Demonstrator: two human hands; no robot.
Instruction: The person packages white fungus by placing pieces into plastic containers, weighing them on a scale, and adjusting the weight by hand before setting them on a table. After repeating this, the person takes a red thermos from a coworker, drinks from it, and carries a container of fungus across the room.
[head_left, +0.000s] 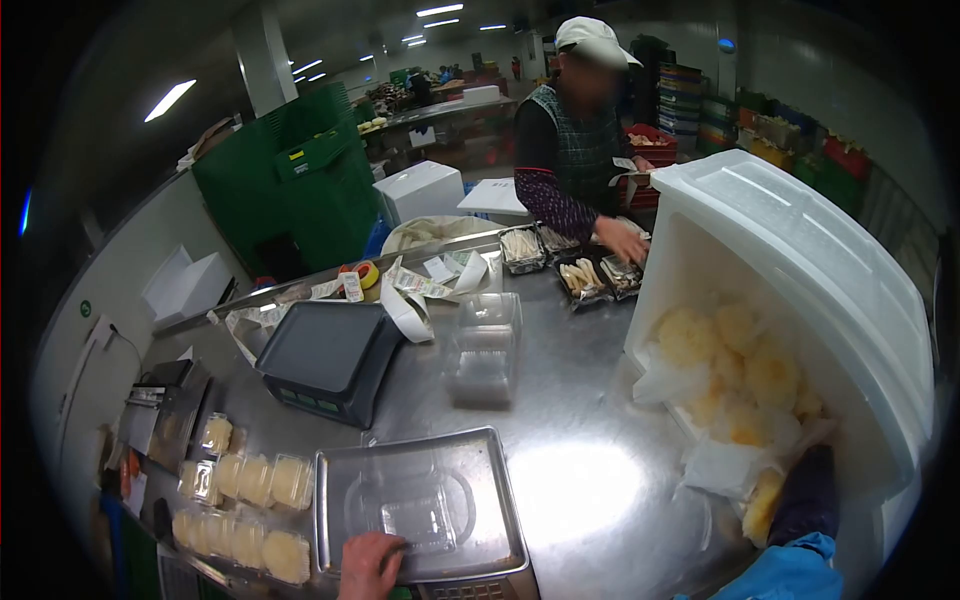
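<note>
My left hand (pixel 370 566) is at the front of the steel scale platform (pixel 335 500), fingers curled closed at the near edge of a clear plastic box (pixel 418 522). The box lies on the platform and looks empty. My right arm, in a blue sleeve with a dark cuff, reaches into a large white tub (pixel 770 215) tipped toward me. Little of my right hand (pixel 822 434) shows; it is blurred and its fingers are hidden. Near it lie round, pale yellow clumps (pixel 735 365), resembling lion's mane mushrooms, with white sheets (pixel 725 465) among them.
Left of the platform are filled clear boxes (pixel 250 480) in rows. Behind stand a dark scale (pixel 325 350), stacked clear boxes (pixel 485 350) and label strips (pixel 410 300). Across the steel table, a person in a white cap (pixel 590 40) reaches toward black mushroom trays (pixel 583 280).
</note>
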